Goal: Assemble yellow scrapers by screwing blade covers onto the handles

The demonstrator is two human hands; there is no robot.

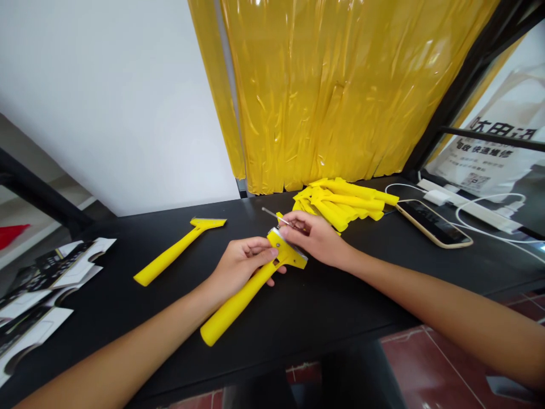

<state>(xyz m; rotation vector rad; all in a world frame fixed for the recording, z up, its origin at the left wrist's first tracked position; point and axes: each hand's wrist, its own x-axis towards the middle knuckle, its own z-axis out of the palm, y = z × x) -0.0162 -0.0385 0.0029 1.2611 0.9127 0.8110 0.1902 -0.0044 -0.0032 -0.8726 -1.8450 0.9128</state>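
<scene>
Two hands meet over one yellow scraper (251,287) near the front of the black worktop (319,307). The left hand (242,264) pinches its neck just below the head, so the handle's long axis runs down and away toward the person's left elbow. The right hand (317,238), closed on a thin metal tool (275,216), sits just beyond the head. A pile of scrapers (340,204) lies farther back, a lone scraper (176,250) off left.

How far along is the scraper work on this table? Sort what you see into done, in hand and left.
Done, seemingly: one yellow scraper lies apart with its blade on. In hand: the left hand grips a second scraper while the right hand works a thin metal tool at its head. Left: the heap of yellow handles behind.
</scene>
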